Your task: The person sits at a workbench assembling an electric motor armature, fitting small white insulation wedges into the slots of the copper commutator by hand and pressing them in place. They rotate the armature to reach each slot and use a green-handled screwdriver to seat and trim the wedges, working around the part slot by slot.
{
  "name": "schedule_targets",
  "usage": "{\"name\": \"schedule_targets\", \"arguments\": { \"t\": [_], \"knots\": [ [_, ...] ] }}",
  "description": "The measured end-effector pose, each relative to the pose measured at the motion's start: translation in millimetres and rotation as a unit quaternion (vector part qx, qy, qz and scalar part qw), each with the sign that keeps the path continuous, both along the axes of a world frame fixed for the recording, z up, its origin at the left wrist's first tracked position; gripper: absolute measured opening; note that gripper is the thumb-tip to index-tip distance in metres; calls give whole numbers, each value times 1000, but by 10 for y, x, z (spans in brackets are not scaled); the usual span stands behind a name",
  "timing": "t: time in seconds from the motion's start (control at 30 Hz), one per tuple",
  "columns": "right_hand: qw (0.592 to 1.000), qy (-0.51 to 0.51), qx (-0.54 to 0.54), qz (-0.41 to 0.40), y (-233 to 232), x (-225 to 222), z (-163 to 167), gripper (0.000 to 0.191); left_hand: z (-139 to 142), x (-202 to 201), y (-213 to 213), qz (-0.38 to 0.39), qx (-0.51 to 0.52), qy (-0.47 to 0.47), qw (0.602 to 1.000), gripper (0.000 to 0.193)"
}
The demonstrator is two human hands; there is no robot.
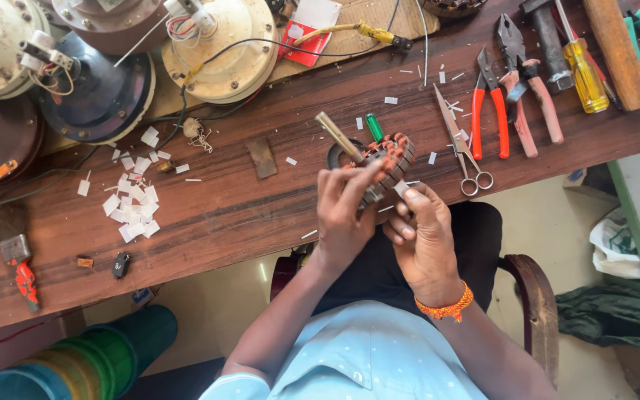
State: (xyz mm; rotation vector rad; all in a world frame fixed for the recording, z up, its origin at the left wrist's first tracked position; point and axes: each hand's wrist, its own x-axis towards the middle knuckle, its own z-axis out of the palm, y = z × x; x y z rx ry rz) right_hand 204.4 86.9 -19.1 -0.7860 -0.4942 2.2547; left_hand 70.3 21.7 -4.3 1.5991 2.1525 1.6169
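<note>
while both hands meet over the near edge of the wooden workbench (261, 215), the left hand (342, 215) has its fingers curled onto a round motor stator (388, 159) wound with copper wire, and the right hand (424, 230) closes loosely on its lower side, pinching a small white slip. just right of the stator lie scissors (464, 152) (red-handled pliers (492, 104) beyond them); scattered white paper bits (133, 200) sit well to its left.
</note>
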Motion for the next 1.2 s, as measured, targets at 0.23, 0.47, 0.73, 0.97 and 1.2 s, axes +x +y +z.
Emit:
{"name": "schedule_targets", "arguments": {
  "t": [0.23, 0.47, 0.73, 0.97, 1.2],
  "knots": [
    [990, 130, -42, -35, -142, 212, -86, 9, 176, -616, 88, 2, -57, -129, 990, 46],
    [974, 69, 188, -105, -86, 362, -164, 15, 372, -693, 88, -64, -87, -66, 992, 47],
    [960, -26, 272, -56, 36, 424, -511, 23, 736, -858, 106, -141, -138, 249, 948, 52],
    [916, -14, 387, -104, 37, 283, -578, 6, 657, -898, 253, -227, -144, 74, 960, 55],
    [906, -59, 409, -88, 201, 32, -558, 14, 606, -301, 54, -95, -30, -15, 995, 56]
  ]
}}
